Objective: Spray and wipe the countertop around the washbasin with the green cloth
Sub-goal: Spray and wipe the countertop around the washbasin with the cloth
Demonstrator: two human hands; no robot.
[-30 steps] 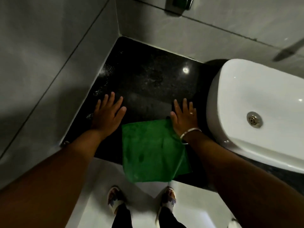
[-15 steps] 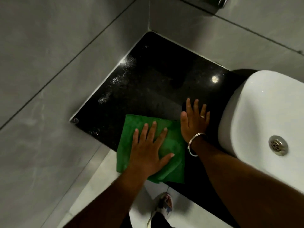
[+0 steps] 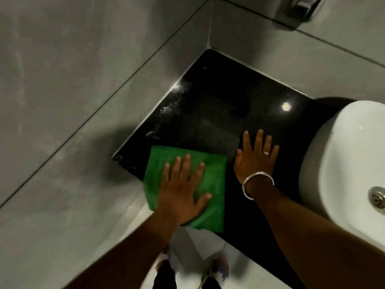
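Note:
The green cloth (image 3: 210, 170) lies folded flat at the front left of the black countertop (image 3: 218, 105), partly overhanging its front edge. My left hand (image 3: 183, 190) presses flat on the cloth with fingers spread. My right hand (image 3: 256, 157), wearing a ring and a metal bangle, rests flat and empty on the bare counter just right of the cloth. The white washbasin (image 3: 343, 163) stands on the counter to the right, its drain (image 3: 378, 198) at the frame edge. Wet spray streaks glisten along the counter's left edge. No spray bottle is visible.
Grey tiled walls (image 3: 83, 80) close the counter on the left and at the back. A chrome fixture (image 3: 302, 7) is mounted on the back wall at the top. Below the counter edge lie a pale floor and my shoes (image 3: 214, 268).
My left hand moved from the bare counter onto the green cloth and slid it left. My right hand came off the cloth's corner and stays flat on the counter.

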